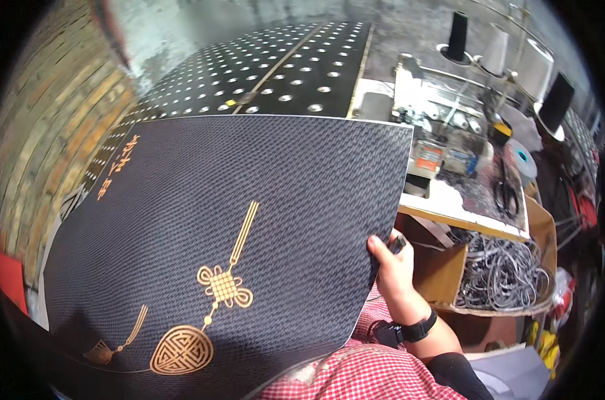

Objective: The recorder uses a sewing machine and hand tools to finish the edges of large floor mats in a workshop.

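Head view: a large dark sheet [236, 227] with a fine woven-look texture and gold printed ornaments (a knot with tassel and a fan-shaped pendant) filled most of the frame, held up over the lap at a slant rather than lying flat. The right hand [392, 267] was closed on the sheet's right edge, thumb on the printed face and fingers behind, which kept the broad, limp panel spread and facing the person. The left hand was not in view; presumably it supported the sheet from behind its left or lower edge, but that could not be told. Below the sheet showed a red-and-white checked garment [376, 373], and a black wristband [419, 329] sat on the right wrist. Beyond the sheet's upper edge lay a black perforated table [276, 73], its rows of holes bare. To the right stood a sewing machine [422, 107] with thread cones [457, 37] on a rack behind it, scissors [506, 193] resting on its table, and an open cardboard box [442, 273] of grey cords [502, 267] beside the person's right arm, within easy reach.
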Demonstrator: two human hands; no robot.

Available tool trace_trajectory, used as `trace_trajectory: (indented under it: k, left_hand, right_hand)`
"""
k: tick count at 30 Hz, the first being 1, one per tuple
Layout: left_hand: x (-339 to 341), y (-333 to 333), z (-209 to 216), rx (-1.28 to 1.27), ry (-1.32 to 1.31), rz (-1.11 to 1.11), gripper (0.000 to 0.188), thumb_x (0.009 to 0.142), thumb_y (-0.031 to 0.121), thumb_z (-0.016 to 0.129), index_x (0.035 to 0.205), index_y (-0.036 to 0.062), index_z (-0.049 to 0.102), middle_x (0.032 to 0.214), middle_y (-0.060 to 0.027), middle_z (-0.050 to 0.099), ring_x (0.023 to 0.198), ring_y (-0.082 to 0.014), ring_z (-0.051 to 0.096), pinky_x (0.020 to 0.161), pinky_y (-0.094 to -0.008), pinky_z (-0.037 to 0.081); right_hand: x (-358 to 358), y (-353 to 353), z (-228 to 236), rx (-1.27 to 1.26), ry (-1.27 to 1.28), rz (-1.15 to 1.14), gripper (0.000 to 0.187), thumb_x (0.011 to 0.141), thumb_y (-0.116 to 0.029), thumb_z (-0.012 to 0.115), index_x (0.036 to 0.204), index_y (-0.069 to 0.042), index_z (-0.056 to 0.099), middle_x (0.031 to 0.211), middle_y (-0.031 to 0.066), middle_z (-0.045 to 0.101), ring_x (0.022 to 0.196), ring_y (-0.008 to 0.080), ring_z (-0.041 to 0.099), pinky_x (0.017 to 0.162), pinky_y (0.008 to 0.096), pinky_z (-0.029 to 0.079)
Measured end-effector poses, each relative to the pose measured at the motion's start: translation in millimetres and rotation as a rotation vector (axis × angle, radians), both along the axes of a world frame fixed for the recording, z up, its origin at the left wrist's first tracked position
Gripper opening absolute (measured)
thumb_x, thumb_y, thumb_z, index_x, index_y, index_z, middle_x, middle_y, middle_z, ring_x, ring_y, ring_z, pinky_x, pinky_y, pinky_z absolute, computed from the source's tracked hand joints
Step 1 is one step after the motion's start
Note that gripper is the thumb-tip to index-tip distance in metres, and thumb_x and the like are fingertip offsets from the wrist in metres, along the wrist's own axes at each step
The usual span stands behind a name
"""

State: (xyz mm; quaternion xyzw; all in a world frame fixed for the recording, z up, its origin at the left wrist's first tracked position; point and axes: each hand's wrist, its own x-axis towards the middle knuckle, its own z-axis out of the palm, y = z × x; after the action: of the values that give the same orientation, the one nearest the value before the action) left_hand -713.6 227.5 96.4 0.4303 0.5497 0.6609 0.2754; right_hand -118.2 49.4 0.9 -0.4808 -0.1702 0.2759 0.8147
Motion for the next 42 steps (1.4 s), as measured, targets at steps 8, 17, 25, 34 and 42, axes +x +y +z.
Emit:
trace_trajectory:
  k: [8,17,25,34,42]
  left_hand:
    - [-37,72,45,-0.137,-0.396,0.086,0.073,0.081,0.058,0.046,0.128,0.0022,0.04,0.13,-0.0114,0.043,0.116,-0.0287,0.043,0.097,-0.0397,0.035]
    - [-35,59,42,-0.065,-0.301,0.051,0.078,0.077,0.052,0.056,0.133,0.0026,0.033,0.136,-0.0134,0.034,0.122,-0.0305,0.036,0.1,-0.0431,0.031]
    - [-55,68,39,-0.091,-0.324,-0.004,0.072,0.083,0.053,0.047,0.13,-0.0006,0.036,0.131,-0.0138,0.04,0.118,-0.0281,0.04,0.099,-0.0378,0.032]
    - [-45,75,29,-0.098,-0.302,-0.058,0.073,0.085,0.056,0.041,0.134,0.0016,0.03,0.135,-0.013,0.035,0.122,-0.0285,0.035,0.102,-0.0389,0.028]
    - [18,65,7,-0.034,-0.228,-0.075,0.073,0.086,0.057,0.035,0.137,0.0059,0.025,0.14,-0.011,0.028,0.126,-0.0285,0.029,0.103,-0.0403,0.025]
  right_hand:
    - [4,-4,-31,0.077,0.43,0.076,0.025,0.08,-0.002,0.057,0.105,0.002,0.053,0.1,0.0091,0.06,0.087,0.0178,0.058,0.08,0.0317,0.046]
    - [29,17,-18,0.145,0.463,0.144,0.027,0.077,-0.004,0.059,0.104,0.002,0.054,0.1,0.0112,0.06,0.087,0.022,0.059,0.081,0.0351,0.047]
    - [31,23,-11,0.084,0.406,0.029,0.019,0.078,0.001,0.057,0.097,0.005,0.057,0.09,0.0086,0.062,0.076,0.0164,0.06,0.073,0.03,0.049]
    - [47,32,-13,-0.102,0.147,-0.098,0.02,0.078,-0.004,0.062,0.096,0.003,0.057,0.086,0.005,0.06,0.074,0.0114,0.056,0.07,0.0269,0.047]
    - [78,44,-20,-0.139,-0.141,-0.267,0.027,0.078,-0.011,0.06,0.101,0.004,0.057,0.085,0.0047,0.061,0.072,0.0093,0.053,0.067,0.0241,0.044]
